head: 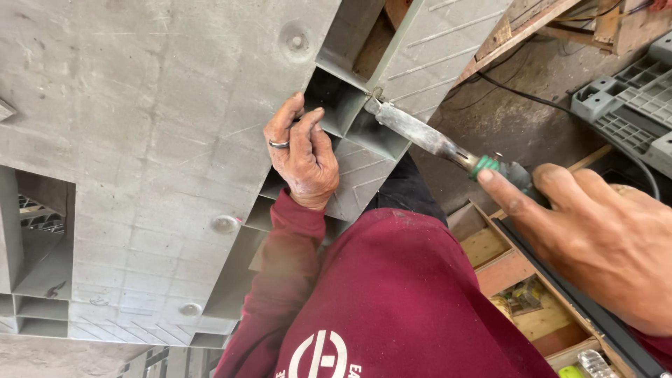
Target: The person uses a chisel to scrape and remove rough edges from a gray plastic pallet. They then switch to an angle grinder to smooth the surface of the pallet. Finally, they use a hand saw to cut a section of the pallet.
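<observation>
The left hand rests on a large grey plastic pallet, its fingers curled over the edge of one of the pallet's open cells, gripping the rim; a dark ring sits on one finger and a maroon sleeve runs back from the wrist. The right hand is closed around the handle of a soldering-type iron, with the index finger stretched forward along the handle toward a green collar. From that collar a worn, flat metal blade reaches away from the right hand and ends at a corner of the pallet's ribbing, just beyond the left hand's fingertips, where the tip touches the plastic at a small fastener or joint. The tool thus lies between the two hands, its tip close to the left hand and its handle inside the right. A black cable trails off beyond the right hand across the dirty floor. Further out past the right hand lies another grey pallet piece. Below the right hand sits a wooden tray with compartments, holding small odds and ends too blurred to tell.
</observation>
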